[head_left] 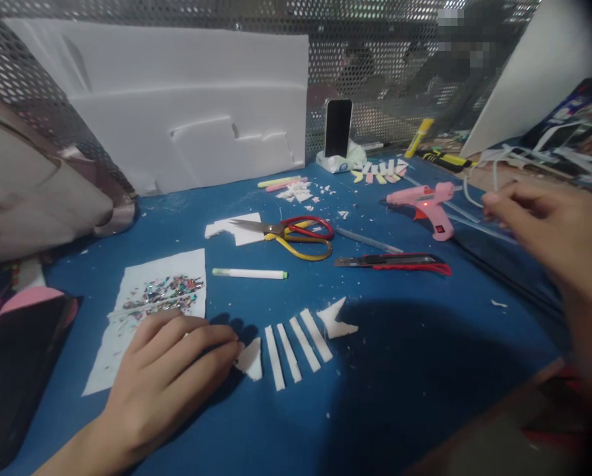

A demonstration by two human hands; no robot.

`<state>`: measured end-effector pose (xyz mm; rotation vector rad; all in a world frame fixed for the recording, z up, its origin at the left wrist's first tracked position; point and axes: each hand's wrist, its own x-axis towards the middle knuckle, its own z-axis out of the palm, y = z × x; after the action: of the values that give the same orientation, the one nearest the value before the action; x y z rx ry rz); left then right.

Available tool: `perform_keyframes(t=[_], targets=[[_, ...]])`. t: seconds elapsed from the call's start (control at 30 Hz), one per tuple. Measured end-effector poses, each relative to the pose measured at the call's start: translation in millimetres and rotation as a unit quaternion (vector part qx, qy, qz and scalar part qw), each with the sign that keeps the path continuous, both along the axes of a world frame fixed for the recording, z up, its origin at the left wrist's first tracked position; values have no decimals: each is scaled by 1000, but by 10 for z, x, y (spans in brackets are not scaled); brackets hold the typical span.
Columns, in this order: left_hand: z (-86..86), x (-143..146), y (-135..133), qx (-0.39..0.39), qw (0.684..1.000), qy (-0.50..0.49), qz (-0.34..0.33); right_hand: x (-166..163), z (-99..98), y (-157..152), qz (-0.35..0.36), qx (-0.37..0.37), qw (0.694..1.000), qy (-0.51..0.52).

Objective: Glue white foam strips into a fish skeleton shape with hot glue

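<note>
My left hand (pixel 172 370) rests low over the blue table, its fingers drawn together, with the fingertips on the left corner of a white triangular foam piece (pixel 251 360). To the right of that piece lie several narrow white foam strips (pixel 303 344) in a slanting row. A white tail-shaped foam piece (pixel 338 319) ends the row. On the right, my right hand (pixel 544 215) is raised with thumb and finger pinched at a thin white strand (pixel 469 188) that curves beside it. A pink glue gun (pixel 427 201) with a lit red light lies left of that hand.
Scissors (pixel 291 235), a red utility knife (pixel 395 262) and a white marker (pixel 250 273) lie mid-table. Paper with glitter bits (pixel 145 271) is under the left hand. A phone (pixel 338 129) stands behind; another dark phone (pixel 23 377) is at left.
</note>
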<state>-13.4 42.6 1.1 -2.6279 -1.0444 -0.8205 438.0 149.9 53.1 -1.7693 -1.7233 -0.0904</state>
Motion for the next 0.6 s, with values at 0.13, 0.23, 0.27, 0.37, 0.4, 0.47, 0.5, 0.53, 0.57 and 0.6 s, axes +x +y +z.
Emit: perform_keyframes(t=[0.13,0.23,0.27,0.37,0.4,0.47,0.5,0.53,0.57,0.6], targets=[[-5,-18,14,-12,999,22,-21,378,-228,313,19,-132,990,38],[-2,-16,22,-16,999,32,-29,397,-313,469,64,-192,977,66],[0,-12,25,-19,999,32,-30,365,-319,493,72,-206,973,72],[9,5,34,-32,999,32,-30,232,-301,515,81,-235,966,77],[13,12,36,-36,998,31,-29,193,-292,517,82,-242,964,77],[20,25,40,-38,999,28,-25,141,-282,530,77,-251,962,76],[22,30,42,-38,999,28,-23,129,-284,543,71,-253,962,76],[24,34,42,-38,999,29,-23,123,-288,560,65,-254,962,76],[24,37,43,-38,999,31,-23,123,-295,579,60,-253,962,77],[24,38,43,-39,998,34,-23,125,-303,598,56,-254,962,79]])
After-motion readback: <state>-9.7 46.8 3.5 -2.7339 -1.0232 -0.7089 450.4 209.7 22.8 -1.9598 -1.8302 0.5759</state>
